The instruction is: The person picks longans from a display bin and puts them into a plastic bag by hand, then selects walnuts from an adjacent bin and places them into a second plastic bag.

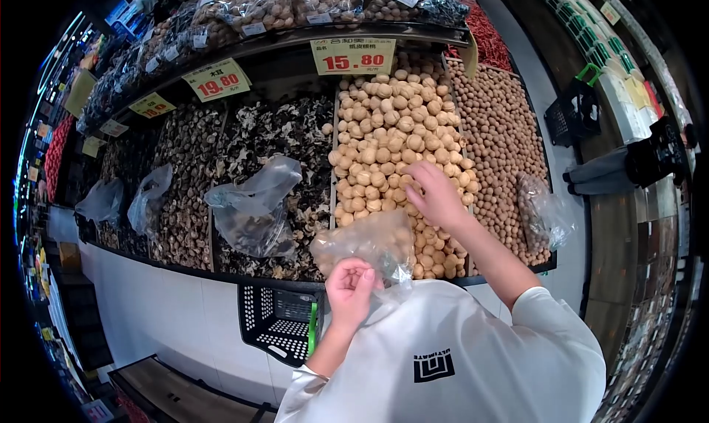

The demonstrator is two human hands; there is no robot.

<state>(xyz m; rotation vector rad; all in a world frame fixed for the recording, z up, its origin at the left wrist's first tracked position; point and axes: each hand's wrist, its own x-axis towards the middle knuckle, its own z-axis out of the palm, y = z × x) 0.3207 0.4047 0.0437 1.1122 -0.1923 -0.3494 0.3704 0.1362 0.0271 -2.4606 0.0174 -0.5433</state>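
- The walnut pile (388, 153) fills a bin, its pale tan, round nuts heaped loosely between the divider walls.
- A clear bag (362, 235) overlaps the near left part of the walnut pile; some round tan nuts show through its plastic.
- The left hand (351, 290) is just in front of the near edge of the walnut pile, thumb and fingers pinched together on the edge of the clear bag.
- The right hand (436, 193) is over the right half of the walnut pile, fingers bent down towards the nuts; whether they are clamped on one, I cannot tell.
- Directly left of the walnut pile lies dried fungus (299, 120), dark with pale flecks, with a crumpled bag (255, 201) on it.
- Directly right of the walnut pile are small brown balls (495, 120), with a filled bag (543, 212) at their near right side.
- Behind the walnut pile, a price sign (353, 56) reads 15.80, below a shelf of packed goods (266, 9).
- In front and to the left of the walnut pile, a black basket (277, 320) with a green handle is on the floor.
- Well to the right of the walnut pile, another person (639, 164) is in dark clothes.
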